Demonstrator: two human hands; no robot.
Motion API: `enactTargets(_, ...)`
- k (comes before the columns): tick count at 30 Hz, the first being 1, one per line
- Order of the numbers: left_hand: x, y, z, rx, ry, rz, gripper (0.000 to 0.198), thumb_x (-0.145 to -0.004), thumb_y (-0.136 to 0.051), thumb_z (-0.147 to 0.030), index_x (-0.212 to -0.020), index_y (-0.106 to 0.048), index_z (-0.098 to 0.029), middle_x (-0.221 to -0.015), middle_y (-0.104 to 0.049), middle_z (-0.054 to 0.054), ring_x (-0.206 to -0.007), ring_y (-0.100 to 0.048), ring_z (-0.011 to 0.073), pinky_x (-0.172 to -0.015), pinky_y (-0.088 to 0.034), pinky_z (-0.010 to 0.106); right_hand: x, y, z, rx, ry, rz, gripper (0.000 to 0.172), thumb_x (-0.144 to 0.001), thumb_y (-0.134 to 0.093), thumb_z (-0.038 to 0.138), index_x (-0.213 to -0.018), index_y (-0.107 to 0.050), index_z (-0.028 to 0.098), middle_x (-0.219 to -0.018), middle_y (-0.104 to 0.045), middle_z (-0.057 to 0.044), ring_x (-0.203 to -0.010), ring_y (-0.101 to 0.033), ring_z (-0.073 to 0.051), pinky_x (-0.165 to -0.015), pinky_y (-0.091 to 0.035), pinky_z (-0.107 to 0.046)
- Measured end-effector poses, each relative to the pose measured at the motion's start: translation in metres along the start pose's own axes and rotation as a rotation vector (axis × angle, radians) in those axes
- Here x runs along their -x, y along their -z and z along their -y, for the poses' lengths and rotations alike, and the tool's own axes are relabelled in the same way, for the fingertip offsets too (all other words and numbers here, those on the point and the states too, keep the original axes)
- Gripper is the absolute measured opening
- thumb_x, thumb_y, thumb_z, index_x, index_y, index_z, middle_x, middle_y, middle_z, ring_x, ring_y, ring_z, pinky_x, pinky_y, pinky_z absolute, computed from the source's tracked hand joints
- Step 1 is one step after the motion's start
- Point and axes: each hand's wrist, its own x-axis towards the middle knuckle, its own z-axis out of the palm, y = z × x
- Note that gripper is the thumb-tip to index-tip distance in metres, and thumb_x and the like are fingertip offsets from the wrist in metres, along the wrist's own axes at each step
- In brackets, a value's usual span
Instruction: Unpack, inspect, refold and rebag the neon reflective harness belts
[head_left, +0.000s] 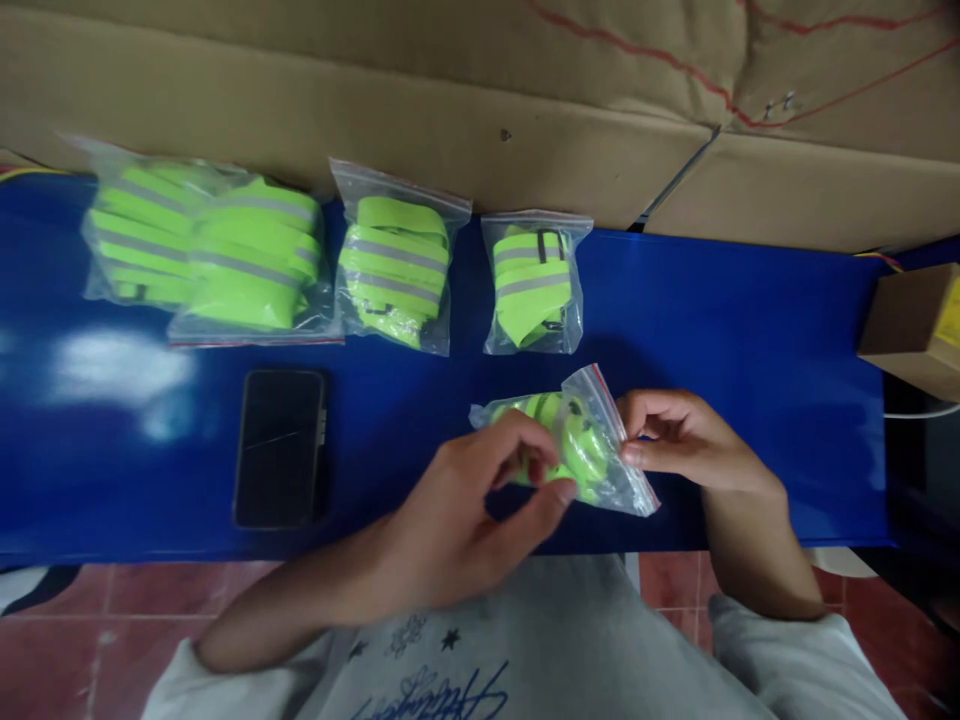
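Note:
A clear zip-lock bag [615, 475] holding a neon-yellow reflective strap [586, 445] with grey stripes lies tilted near the front edge of the table. The thumb and index finger of my right hand [686, 445] pinch its red-lined zip edge on the right. My left hand [480, 510] reaches over the bag's left part, fingers curled, with a gap between thumb and index finger. It covers some of the strap, and whether it touches the plastic is unclear.
Along the back lie more bagged reflective straps: two overlapping bags [255, 260] at left, another bag [397, 265] and a smaller bag [534, 285]. A black phone [279, 450] rests left on the blue table [750, 330]. Cardboard [450, 90] walls the back; a small box [911, 330] stands right.

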Motion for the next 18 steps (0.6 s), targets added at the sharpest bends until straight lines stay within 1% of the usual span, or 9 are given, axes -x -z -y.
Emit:
enactTargets(1, 0.001, -0.002, -0.007, 0.041, 0.074, 0.092, 0.009, -0.097, -0.065, -0.03, -0.098, -0.061, -0.022, -0.077, -0.062, -0.004, -0.056, -0.046, 0.0081, -0.052, -0.04, 0.022, 0.002, -0.006, 0.003, 0.03, 0.036, 0.005, 0.031, -0.081, -0.086, 0.037, -0.071, -0.064, 0.018, -0.068, -0.06, 0.002, -0.06, -0.053, -0.009, -0.056, -0.044, -0.021)
enactTargets(2, 0.001, -0.004, -0.012, 0.08, 0.143, 0.16, 0.014, -0.099, -0.064, -0.034, -0.095, -0.061, -0.021, -0.073, -0.06, -0.005, -0.053, -0.042, 0.007, -0.048, -0.035, 0.022, 0.003, -0.013, 0.005, 0.052, 0.063, 0.019, 0.029, -0.083, -0.085, 0.034, -0.072, -0.063, 0.018, -0.069, -0.06, 0.002, -0.062, -0.053, -0.009, -0.058, -0.044, -0.02)
enactTargets(3, 0.001, -0.005, -0.016, 0.113, 0.207, 0.201, 0.019, -0.099, -0.063, -0.038, -0.092, -0.062, -0.021, -0.069, -0.058, -0.006, -0.05, -0.04, 0.0065, -0.046, -0.032, 0.021, 0.005, -0.019, 0.007, 0.062, 0.083, 0.045, 0.027, -0.084, -0.084, 0.032, -0.073, -0.063, 0.018, -0.07, -0.061, 0.003, -0.064, -0.054, -0.008, -0.059, -0.044, -0.02)
enactTargets(5, -0.001, -0.006, -0.021, 0.139, 0.32, 0.237, 0.024, -0.097, -0.065, -0.042, -0.087, -0.064, -0.019, -0.064, -0.055, -0.007, -0.051, -0.04, 0.0061, -0.046, -0.03, 0.02, 0.008, -0.032, 0.01, 0.048, 0.114, 0.108, 0.023, -0.086, -0.083, 0.03, -0.077, -0.065, 0.018, -0.071, -0.064, 0.002, -0.065, -0.056, -0.009, -0.061, -0.046, -0.02)
enactTargets(7, -0.002, -0.005, -0.023, 0.144, 0.387, 0.258, 0.027, -0.094, -0.069, -0.042, -0.082, -0.065, -0.018, -0.062, -0.055, -0.007, -0.053, -0.043, 0.0058, -0.047, -0.031, 0.019, 0.011, -0.044, 0.012, 0.037, 0.155, 0.15, 0.019, -0.088, -0.081, 0.028, -0.079, -0.067, 0.018, -0.073, -0.066, 0.002, -0.066, -0.058, -0.009, -0.062, -0.046, -0.02)
enactTargets(9, -0.001, -0.004, -0.024, 0.138, 0.414, 0.274, 0.028, -0.094, -0.07, -0.041, -0.079, -0.067, -0.018, -0.063, -0.056, -0.006, -0.056, -0.045, 0.0055, -0.049, -0.031, 0.018, 0.016, -0.054, 0.015, 0.071, 0.187, 0.136, 0.017, -0.09, -0.079, 0.024, -0.08, -0.066, 0.018, -0.074, -0.066, 0.002, -0.067, -0.059, -0.008, -0.063, -0.046, -0.019)
enactTargets(13, 0.005, 0.0, -0.02, 0.16, 0.431, 0.302, 0.025, -0.098, -0.065, -0.037, -0.082, -0.07, -0.019, -0.065, -0.058, -0.006, -0.058, -0.047, 0.0056, -0.051, -0.031, 0.018, 0.027, -0.064, 0.02, 0.222, 0.222, 0.07, 0.013, -0.09, -0.077, 0.014, -0.087, -0.066, 0.02, -0.078, -0.065, 0.004, -0.072, -0.059, -0.006, -0.068, -0.045, -0.017)
enactTargets(15, 0.009, 0.002, -0.016, 0.205, 0.436, 0.331, 0.024, -0.098, -0.064, -0.037, -0.083, -0.071, -0.019, -0.068, -0.063, -0.006, -0.062, -0.053, 0.0065, -0.055, -0.036, 0.018, 0.031, -0.066, 0.021, 0.249, 0.221, 0.079, 0.011, -0.092, -0.073, 0.013, -0.09, -0.065, 0.02, -0.081, -0.065, 0.004, -0.073, -0.059, -0.006, -0.069, -0.045, -0.017)
enactTargets(18, 0.013, 0.004, -0.013, 0.261, 0.45, 0.351, 0.023, -0.099, -0.063, -0.036, -0.087, -0.071, -0.019, -0.075, -0.07, -0.004, -0.068, -0.06, 0.0083, -0.061, -0.041, 0.019, 0.031, -0.065, 0.019, 0.19, 0.184, 0.121, 0.01, -0.096, -0.068, 0.015, -0.089, -0.063, 0.02, -0.081, -0.062, 0.004, -0.073, -0.056, -0.007, -0.068, -0.044, -0.019)
